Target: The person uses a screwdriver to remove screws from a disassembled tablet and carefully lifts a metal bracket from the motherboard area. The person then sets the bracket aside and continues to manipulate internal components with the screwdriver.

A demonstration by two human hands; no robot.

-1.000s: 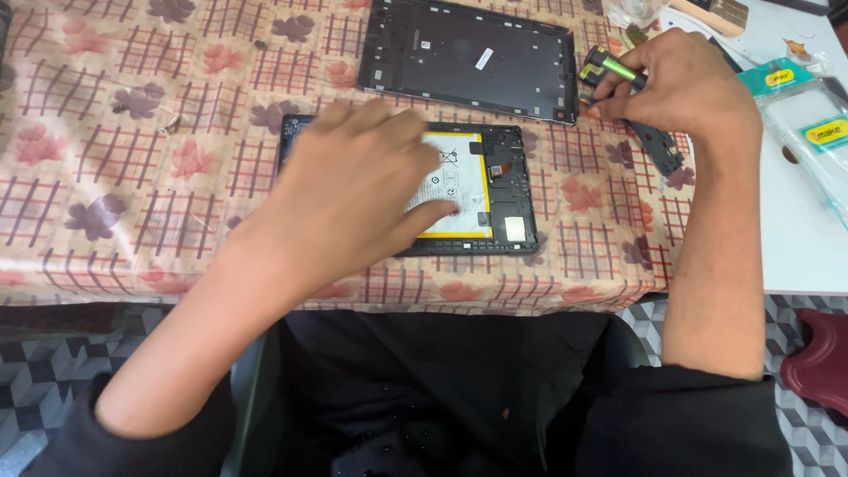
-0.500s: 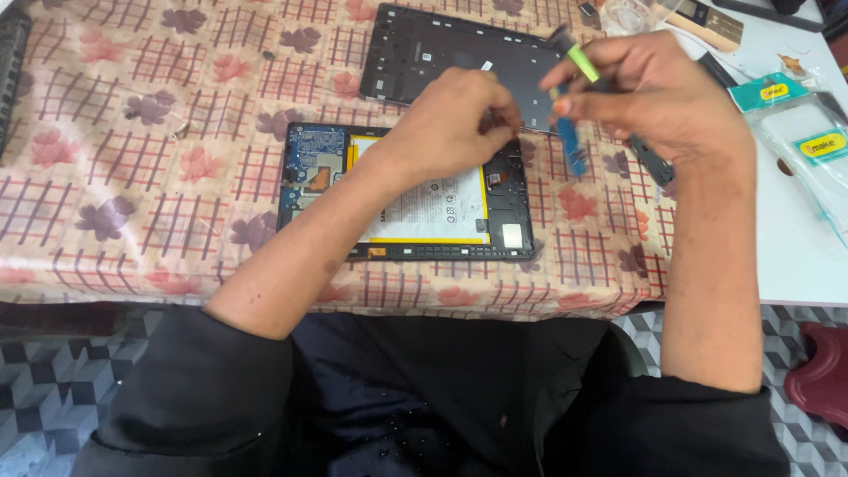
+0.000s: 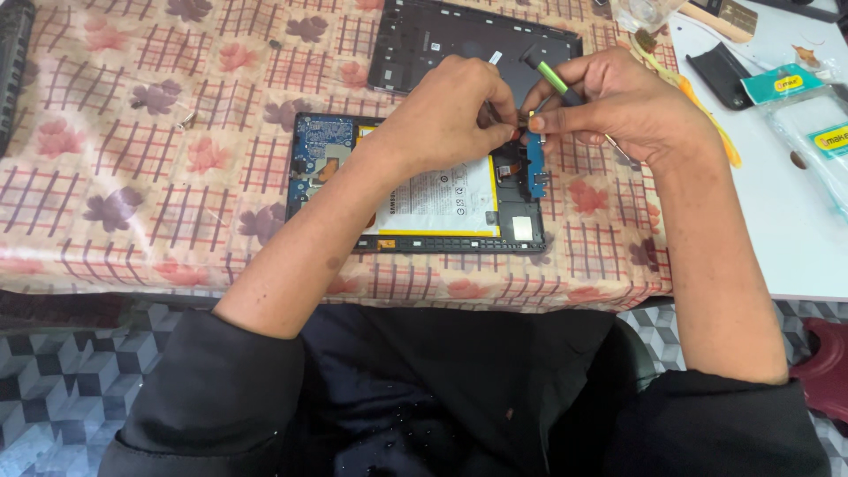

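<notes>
1. A table covered with a beige plastic cloth printed with red checks and purple-pink flowers filled most of the view, and a white tabletop joined it at 3 o'clock.
2. An opened black tablet with its back removed lay near the middle of the cloth. Its large white battery with a yellow edge was visible, and a blue circuit board sat at its 9 o'clock end.
3. The detached black back cover of the tablet lay at 12 o'clock from the tablet, just beside it.
4. The left hand was over the upper right part of the tablet. Its fingers were bent and pinched together on something very small; I could not tell what it was.
5. The right hand was at 3 o'clock from the left hand, and the fingertips of both hands met. It was closed on a thin tool with a yellow-green handle, which pointed to 11 o'clock.
6. A narrow blue board strip stood just under the two hands, at the tablet's 3 o'clock edge.
7. Clear plastic packets with turquoise and yellow labels lay on the white tabletop at 2 o'clock, well apart from the tablet.
</notes>
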